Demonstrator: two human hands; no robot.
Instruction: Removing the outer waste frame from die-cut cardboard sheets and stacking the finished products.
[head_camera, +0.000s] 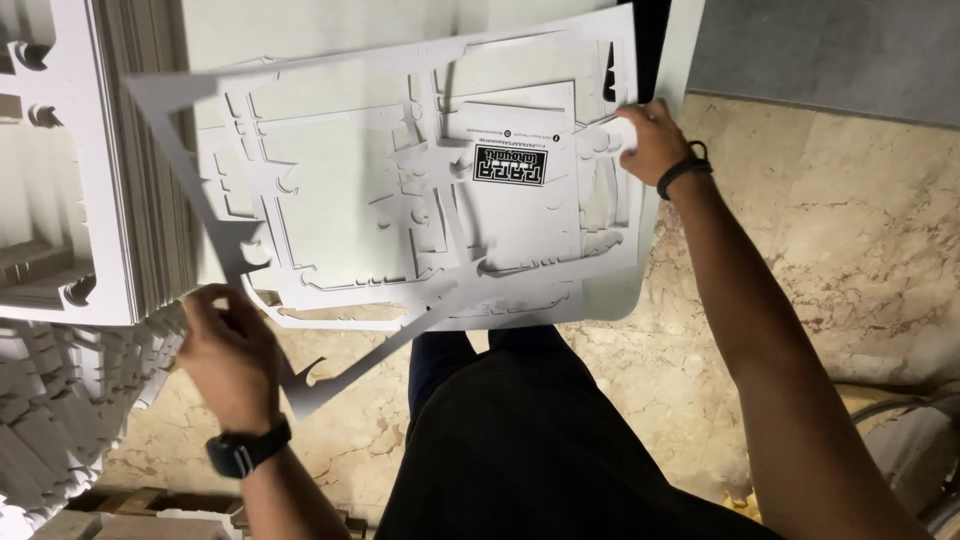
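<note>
Left hand (228, 355), lower left of the frame, pinches the skeleton strip of a white die-cut sheet (420, 190) at its lower-left corner; thumb over the top, fingers hidden underneath, so grip closed on the thin offcut frame rather than on a panel. Right hand (652, 140), upper right, closed on the sheet's right edge, fingers curled over it, black band at that wrist, dark watch (243, 452) on the left one. The sheet spans centre to upper frame, held roughly flat above the person's lap and over a second white sheet (610, 295) lying just beneath it. Judgement: light, thin card, moderately stiff across the uncut panels but floppy wherever the cuts run; the outer web looks weak, and the narrow diagonal strip (340, 375) dangling toward lower centre looks already partly detached and likely to tear if pulled. Surface looks smooth, matte, not slippery. Best holds appear to be the two opposite edges as now, or better the solid central panel near the black printed label (510, 165), supporting from below so the web carries no load. Outward: a tall stack of similar white sheets (70, 160) at the left edge, a heap of white offcuts (60, 400) at lower left, beige marble floor (860, 230) on the right, dark trousers at bottom centre.
</note>
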